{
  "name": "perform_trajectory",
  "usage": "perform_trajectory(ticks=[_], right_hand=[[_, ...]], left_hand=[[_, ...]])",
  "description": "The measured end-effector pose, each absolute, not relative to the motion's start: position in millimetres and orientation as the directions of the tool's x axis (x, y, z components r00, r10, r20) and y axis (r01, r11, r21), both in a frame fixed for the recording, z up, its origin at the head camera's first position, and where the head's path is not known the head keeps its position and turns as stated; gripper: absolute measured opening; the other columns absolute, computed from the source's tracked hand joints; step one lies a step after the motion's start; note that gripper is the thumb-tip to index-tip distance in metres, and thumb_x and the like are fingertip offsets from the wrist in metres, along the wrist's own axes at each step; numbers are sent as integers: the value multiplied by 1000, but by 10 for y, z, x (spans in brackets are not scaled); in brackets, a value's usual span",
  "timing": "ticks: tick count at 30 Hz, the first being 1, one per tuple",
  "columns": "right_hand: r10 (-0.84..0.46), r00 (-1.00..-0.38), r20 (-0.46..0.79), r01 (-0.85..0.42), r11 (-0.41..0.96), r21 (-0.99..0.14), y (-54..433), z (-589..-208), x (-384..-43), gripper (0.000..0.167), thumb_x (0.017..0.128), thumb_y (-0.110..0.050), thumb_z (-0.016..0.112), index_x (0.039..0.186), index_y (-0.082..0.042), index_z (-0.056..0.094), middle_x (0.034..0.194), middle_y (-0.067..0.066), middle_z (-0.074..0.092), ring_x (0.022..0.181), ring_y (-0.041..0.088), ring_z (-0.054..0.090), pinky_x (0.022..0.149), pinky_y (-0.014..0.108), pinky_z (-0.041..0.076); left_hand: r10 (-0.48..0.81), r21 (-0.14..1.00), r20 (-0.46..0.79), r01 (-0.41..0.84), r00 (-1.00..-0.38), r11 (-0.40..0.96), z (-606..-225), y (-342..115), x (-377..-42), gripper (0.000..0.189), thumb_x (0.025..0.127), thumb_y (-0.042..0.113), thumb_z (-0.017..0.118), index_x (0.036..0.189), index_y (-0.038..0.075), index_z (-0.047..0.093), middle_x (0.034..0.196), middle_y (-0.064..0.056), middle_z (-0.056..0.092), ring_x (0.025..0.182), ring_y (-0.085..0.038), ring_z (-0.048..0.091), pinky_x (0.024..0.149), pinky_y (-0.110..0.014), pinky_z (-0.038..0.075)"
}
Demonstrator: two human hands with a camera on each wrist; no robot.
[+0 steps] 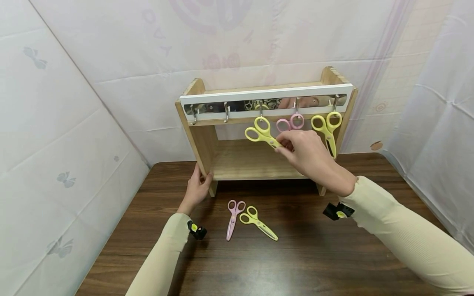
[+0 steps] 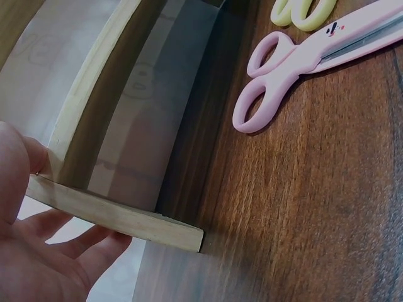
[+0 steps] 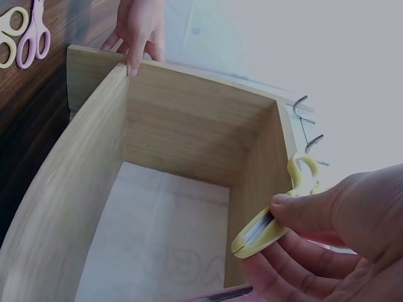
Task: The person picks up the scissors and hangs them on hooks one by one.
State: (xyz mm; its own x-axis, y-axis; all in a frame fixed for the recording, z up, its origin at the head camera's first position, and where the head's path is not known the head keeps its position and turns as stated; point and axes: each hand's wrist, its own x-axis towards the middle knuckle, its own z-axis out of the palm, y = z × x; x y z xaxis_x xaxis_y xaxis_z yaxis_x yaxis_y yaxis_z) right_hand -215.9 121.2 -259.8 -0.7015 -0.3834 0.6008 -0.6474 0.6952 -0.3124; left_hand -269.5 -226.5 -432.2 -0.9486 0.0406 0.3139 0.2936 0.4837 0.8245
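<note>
My right hand (image 1: pixel 309 151) pinches yellow scissors (image 1: pixel 264 133) by the blade end, handles up and to the left. One handle loop is at the middle hook (image 1: pixel 261 107) of the rack; whether it hangs there I cannot tell. In the right wrist view, thumb and fingers squeeze the covered blades (image 3: pixel 255 234). My left hand (image 1: pixel 196 190) grips the lower left side panel (image 2: pixel 119 217) of a wooden shelf (image 1: pixel 255 160), thumb on the inside. Pink scissors (image 1: pixel 291 125) hang to the right, partly behind my right hand. Other yellow scissors (image 1: pixel 328 130) hang from the rightmost hook.
Pink scissors (image 1: pixel 232 220) and yellow scissors (image 1: pixel 259 224) lie on the dark wooden table (image 1: pixel 296 263) before the shelf. Two hooks at the left, one of them a bare hook (image 1: pixel 226 113), carry nothing. Pale cloth (image 1: pixel 122 102) hangs behind and at both sides.
</note>
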Motion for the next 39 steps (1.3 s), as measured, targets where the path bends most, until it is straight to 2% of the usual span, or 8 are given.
perform_trajectory(ticks=[10,23,31,39], right_hand=[[-379,-722,579,-635,694,-338,1225,-2634,-2166,11,88,-5,81,97,-1,75,83,9,76,72,20,72,67,39,59],[-331,-747,576,-612,680,-404,1153,-2757,-2163,11,90,-12,81,96,-4,75,82,4,76,74,16,72,67,36,59],[-278,-756,593,-599,659,-454,1075,-2903,-2210,13,91,-12,80,99,-4,76,83,4,76,74,18,73,73,41,57],[-230,-749,622,-608,612,-506,1002,-3037,-2244,13,90,-10,80,99,-1,75,84,9,76,71,21,73,69,42,61]], left_hand=[[35,826,317,294,-948,480,-4321,-2263,-2693,54,106,17,54,156,13,34,146,-27,51,133,-40,53,98,-57,53],[36,833,304,284,-952,474,-4320,-2265,-2687,54,107,16,54,157,15,33,147,-27,50,130,-43,55,93,-58,55],[37,830,312,291,-950,476,-4320,-2263,-2689,55,106,15,54,157,12,33,147,-28,50,130,-45,54,92,-59,56],[30,830,307,284,-951,480,-4322,-2262,-2697,53,107,16,54,156,14,35,146,-26,51,132,-42,54,94,-58,55]])
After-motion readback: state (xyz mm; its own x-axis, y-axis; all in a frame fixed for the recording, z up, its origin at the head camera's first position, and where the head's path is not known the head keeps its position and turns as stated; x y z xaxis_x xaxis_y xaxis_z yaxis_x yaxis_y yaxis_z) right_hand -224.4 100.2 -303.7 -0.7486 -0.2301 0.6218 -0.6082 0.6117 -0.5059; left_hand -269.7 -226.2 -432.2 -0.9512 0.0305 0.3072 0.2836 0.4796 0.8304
